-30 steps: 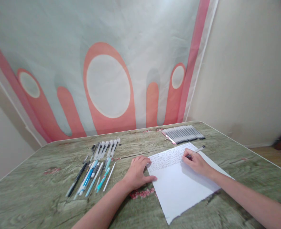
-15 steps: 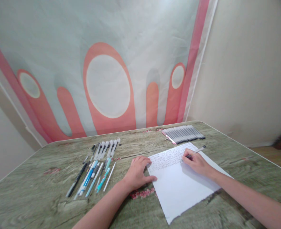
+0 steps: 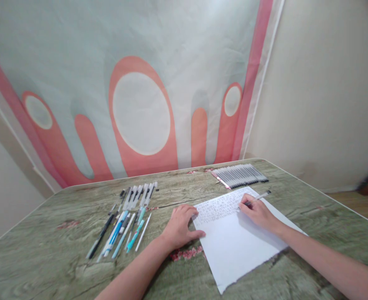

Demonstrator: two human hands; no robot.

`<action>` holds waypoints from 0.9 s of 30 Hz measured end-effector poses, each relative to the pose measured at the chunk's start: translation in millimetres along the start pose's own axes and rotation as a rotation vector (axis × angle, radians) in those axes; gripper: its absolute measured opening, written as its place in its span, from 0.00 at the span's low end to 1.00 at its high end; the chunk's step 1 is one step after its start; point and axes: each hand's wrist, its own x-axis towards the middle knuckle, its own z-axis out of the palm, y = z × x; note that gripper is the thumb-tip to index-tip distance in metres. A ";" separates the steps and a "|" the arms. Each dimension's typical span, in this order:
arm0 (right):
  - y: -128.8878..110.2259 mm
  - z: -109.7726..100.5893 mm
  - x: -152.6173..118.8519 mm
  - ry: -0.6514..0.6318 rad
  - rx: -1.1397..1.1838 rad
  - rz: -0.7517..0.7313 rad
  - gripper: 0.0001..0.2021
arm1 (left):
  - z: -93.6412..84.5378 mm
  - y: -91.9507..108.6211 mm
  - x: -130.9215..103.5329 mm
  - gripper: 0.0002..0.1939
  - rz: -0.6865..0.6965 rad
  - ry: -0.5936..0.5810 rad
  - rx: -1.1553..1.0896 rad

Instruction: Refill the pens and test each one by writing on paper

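Observation:
A white sheet of paper (image 3: 234, 254) lies tilted on the table, its upper part covered with rows of handwriting and its lower edge torn. My right hand (image 3: 256, 212) rests on the sheet, fingers closed around a pen (image 3: 263, 195) with a clear barrel and a dark end. The pen's tip meets the paper near the end of the lower written lines. At the sheet's left edge my left hand (image 3: 183, 227) lies flat, thumb and fingers spread, its fingertips on the paper's margin. It holds nothing.
Beyond the paper, a row of many grey pens or refills (image 3: 242, 176) lies side by side. Left of my left hand are loose pens (image 3: 118, 233) in blue, black, white and teal, with clear pens (image 3: 140, 195) behind them. The wood-patterned table (image 3: 46, 258) meets a printed backdrop (image 3: 184, 141).
My right hand and the pen have shifted very slightly to the right along the writing. The left hand and the paper stay where they were.

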 end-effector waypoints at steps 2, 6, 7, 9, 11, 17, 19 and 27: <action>0.2 0.2 0.0 0.001 -0.003 0.005 0.08 | 0.5 -0.5 -0.2 0.28 0.002 0.003 -0.005; -1.7 0.7 -0.9 -0.003 -0.015 0.004 0.08 | 1.3 -1.7 -0.4 0.28 0.002 0.009 -0.017; -2.4 0.7 -1.1 -0.007 -0.017 0.002 0.08 | 1.3 -1.7 -0.4 0.28 0.000 0.008 -0.018; -3.8 0.7 -1.4 -0.013 -0.019 -0.002 0.08 | 1.0 -1.2 -0.2 0.28 -0.002 0.004 -0.018; -4.7 0.3 -1.6 -0.013 -0.020 -0.002 0.08 | 0.4 -0.4 0.0 0.28 -0.005 -0.001 -0.018; -6.4 -0.9 -2.4 -0.020 -0.008 -0.003 0.08 | -1.3 0.9 0.6 0.28 -0.005 -0.011 -0.019; -6.9 -0.7 -2.8 -0.020 -0.005 -0.012 0.08 | -1.6 0.5 0.7 0.28 -0.003 -0.008 -0.023; -1.2 1.9 -0.7 -0.005 0.057 0.020 0.08 | 0.6 0.8 0.0 0.29 -0.008 -0.006 -0.025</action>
